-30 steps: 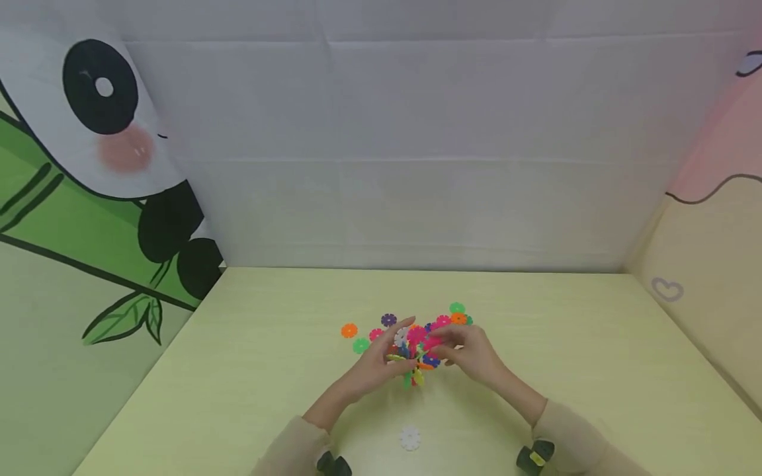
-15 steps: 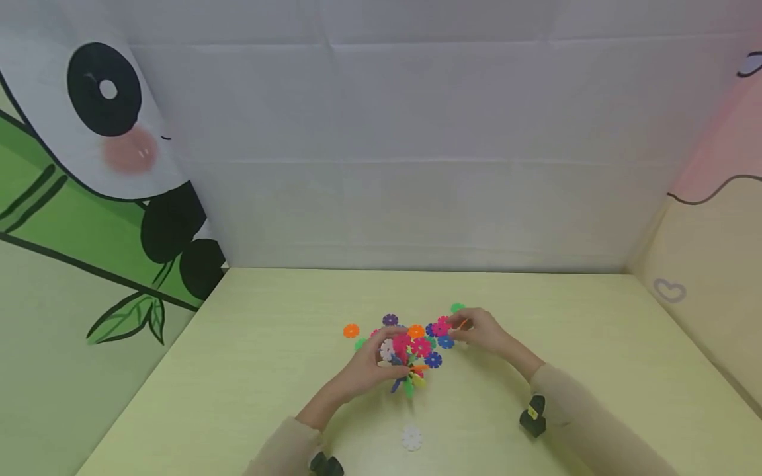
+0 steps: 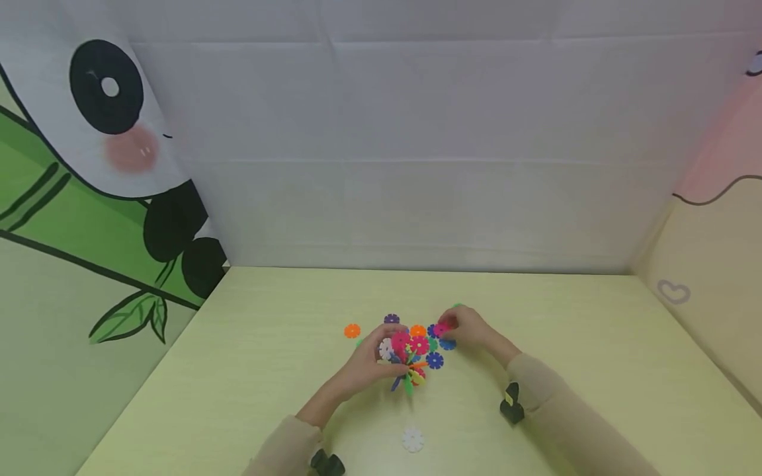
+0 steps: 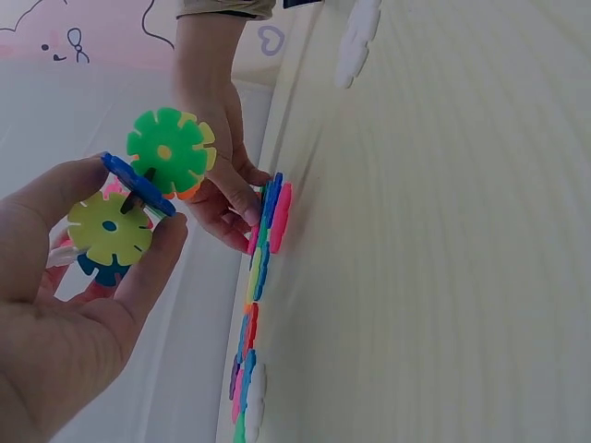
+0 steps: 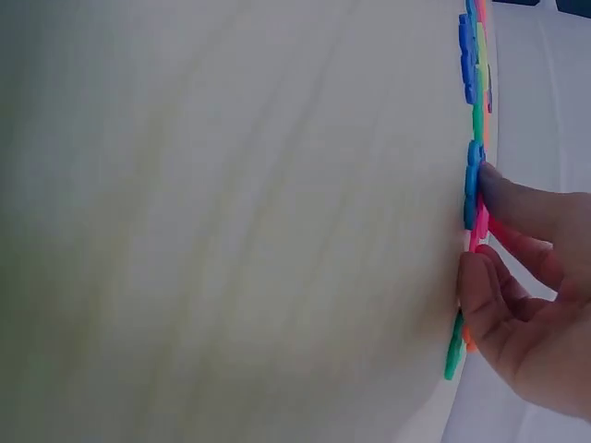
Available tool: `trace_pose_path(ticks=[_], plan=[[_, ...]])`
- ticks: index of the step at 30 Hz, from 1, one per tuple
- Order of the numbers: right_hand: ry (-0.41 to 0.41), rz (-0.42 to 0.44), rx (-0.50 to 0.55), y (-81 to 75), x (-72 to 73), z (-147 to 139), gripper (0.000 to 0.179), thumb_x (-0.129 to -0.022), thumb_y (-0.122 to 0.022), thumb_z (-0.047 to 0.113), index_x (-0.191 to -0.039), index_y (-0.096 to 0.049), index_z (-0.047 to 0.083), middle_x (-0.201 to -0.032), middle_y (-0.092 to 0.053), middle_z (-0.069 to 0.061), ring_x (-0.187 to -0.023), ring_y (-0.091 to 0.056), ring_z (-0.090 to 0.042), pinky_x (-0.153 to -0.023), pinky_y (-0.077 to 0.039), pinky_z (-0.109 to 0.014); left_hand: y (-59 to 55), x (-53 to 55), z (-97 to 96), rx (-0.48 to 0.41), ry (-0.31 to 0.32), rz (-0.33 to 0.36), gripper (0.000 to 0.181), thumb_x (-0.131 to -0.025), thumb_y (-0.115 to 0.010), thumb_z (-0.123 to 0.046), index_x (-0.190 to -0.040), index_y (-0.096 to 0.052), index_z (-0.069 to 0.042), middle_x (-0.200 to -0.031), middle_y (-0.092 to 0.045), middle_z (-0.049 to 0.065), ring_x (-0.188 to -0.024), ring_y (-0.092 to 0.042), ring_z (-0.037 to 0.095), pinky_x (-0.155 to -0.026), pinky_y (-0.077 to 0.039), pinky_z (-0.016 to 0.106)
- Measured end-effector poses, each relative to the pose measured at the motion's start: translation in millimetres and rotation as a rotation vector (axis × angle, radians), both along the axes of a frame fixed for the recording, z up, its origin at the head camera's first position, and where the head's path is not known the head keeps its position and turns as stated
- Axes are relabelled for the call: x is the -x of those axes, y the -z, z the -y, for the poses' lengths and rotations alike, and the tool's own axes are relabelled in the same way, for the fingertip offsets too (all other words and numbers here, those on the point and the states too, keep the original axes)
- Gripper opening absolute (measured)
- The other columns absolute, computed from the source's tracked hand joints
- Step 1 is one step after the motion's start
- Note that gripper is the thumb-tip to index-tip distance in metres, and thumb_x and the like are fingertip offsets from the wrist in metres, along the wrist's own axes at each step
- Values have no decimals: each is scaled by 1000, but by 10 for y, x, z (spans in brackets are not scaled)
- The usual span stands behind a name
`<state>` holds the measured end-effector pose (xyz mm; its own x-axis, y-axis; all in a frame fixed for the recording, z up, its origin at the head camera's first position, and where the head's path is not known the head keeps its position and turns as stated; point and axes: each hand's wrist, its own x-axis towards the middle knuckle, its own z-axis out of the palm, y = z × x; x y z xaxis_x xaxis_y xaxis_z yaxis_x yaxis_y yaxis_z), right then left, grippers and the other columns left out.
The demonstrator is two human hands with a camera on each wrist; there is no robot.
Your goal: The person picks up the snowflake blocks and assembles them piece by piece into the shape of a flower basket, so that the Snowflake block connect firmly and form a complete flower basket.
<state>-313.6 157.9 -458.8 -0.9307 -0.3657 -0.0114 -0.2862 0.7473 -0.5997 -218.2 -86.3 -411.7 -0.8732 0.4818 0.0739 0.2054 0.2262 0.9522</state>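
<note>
My left hand (image 3: 362, 369) pinches a joined cluster of notched plastic snowflake discs (image 4: 111, 226) by a blue disc, held up over the table. Green, yellow, blue and pink discs stick out of this cluster at different angles. Over to the right, my right hand (image 3: 474, 332) is down at the loose discs, with thumb and fingertips round a pink disc (image 3: 441, 329). The right wrist view has that pink disc (image 5: 482, 221) between thumb and fingers, beside a blue disc (image 5: 472, 185). A green disc (image 5: 454, 346) lies just past the fingers.
Loose discs spread across the pale table (image 3: 268, 396), among them an orange one (image 3: 352, 330) and a purple one (image 3: 391, 318) at the left. A white disc (image 3: 413, 439) lies alone nearer the body. A white cloth wall (image 3: 417, 165) stands behind the table.
My right hand has left the cluster, moved right to the loose discs and closed its fingertips on a pink one. The left hand has shifted slightly left with the cluster.
</note>
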Motion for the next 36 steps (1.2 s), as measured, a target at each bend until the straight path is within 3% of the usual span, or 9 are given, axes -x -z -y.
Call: trace_pose_path(ticks=[7,11,17,20,24,29,36], plan=[[-2,-20,21,-88,-78,-32,23,-74,-73,3,-93,-60,5,-87,-59,-3,-81,-54,-17,-72,-49,-31,135,94,-36,29,-37,-29,57,-78,-71,-16,-128,-45,-22,-128,-46,4,-117,-42,24,-85,-43,38],[16,-47,130,-250,-199,-71,21,-75,-69,-2,-94,-61,1,-88,-61,-7,-74,-56,-17,-60,-51,-26,124,118,-74,2,-57,-24,56,-79,-70,-13,-128,-44,-21,-127,-45,5,-115,-42,25,-83,-46,37],[46,21,437,-580,-568,-23,25,-80,-64,-1,-104,-59,-4,-90,-60,-13,-71,-63,-29,-60,-55,-30,-100,30,-156,-94,-89,38,55,-82,-65,-5,-130,-40,-12,-124,-43,12,-103,-54,25,-79,-52,34],[58,51,516,-696,-778,37,27,-81,-64,1,-106,-59,-6,-90,-62,-14,-70,-64,-29,-62,-55,-33,-185,-3,-199,-149,-98,61,54,-83,-63,-3,-131,-38,-9,-124,-41,13,-97,-57,23,-78,-53,33],[73,34,546,-709,-916,91,26,-79,-65,-1,-104,-60,-7,-91,-62,-14,-69,-64,-29,-59,-55,-32,-193,-10,-232,-195,-100,74,55,-83,-62,-1,-131,-37,-8,-124,-41,14,-95,-58,22,-76,-53,33],[92,7,553,-713,-949,126,25,-79,-65,-3,-102,-60,-8,-92,-62,-16,-66,-64,-20,-59,-55,-35,-206,-27,-245,-185,-117,84,54,-82,-63,-1,-130,-39,-9,-123,-42,14,-99,-57,24,-77,-53,33],[60,-18,492,-766,-974,131,25,-79,-64,-3,-102,-61,-9,-101,-63,-20,-65,-64,-23,-56,-55,-33,-216,-44,-237,-173,-138,65,53,-83,-62,-1,-130,-39,-9,-122,-43,13,-100,-55,25,-78,-52,32]])
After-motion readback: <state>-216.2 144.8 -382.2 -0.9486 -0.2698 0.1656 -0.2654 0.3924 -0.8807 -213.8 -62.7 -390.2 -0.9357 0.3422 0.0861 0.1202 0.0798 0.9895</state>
